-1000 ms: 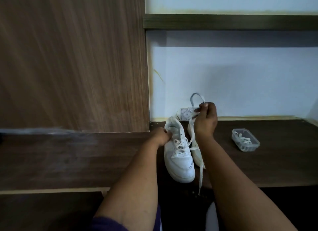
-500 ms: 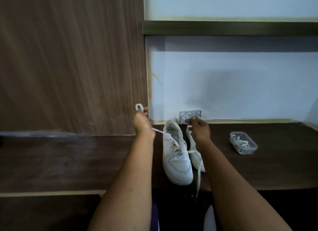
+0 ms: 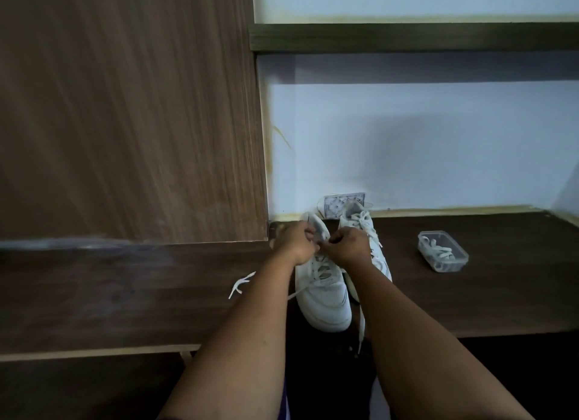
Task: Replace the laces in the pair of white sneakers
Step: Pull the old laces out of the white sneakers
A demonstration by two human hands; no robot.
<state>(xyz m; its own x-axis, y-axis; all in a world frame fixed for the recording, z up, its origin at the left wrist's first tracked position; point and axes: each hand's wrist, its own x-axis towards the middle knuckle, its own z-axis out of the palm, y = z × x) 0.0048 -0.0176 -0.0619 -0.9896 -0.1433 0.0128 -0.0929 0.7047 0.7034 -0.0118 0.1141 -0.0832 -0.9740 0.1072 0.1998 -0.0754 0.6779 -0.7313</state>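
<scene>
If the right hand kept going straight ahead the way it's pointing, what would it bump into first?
Probably the white lace and tongue of the left sneaker, since the right hand points left and slightly forward over its opening. The left hand sits just beyond. Depth is hard to judge here.

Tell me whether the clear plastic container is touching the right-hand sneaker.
Apart. The head view shows the clear plastic container standing to the right of the right-hand sneaker, with a plain strip of bare dark shelf between them.

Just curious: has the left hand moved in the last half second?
Yes. The left hand came right, from beside the wood panel onto the left sneaker.
</scene>
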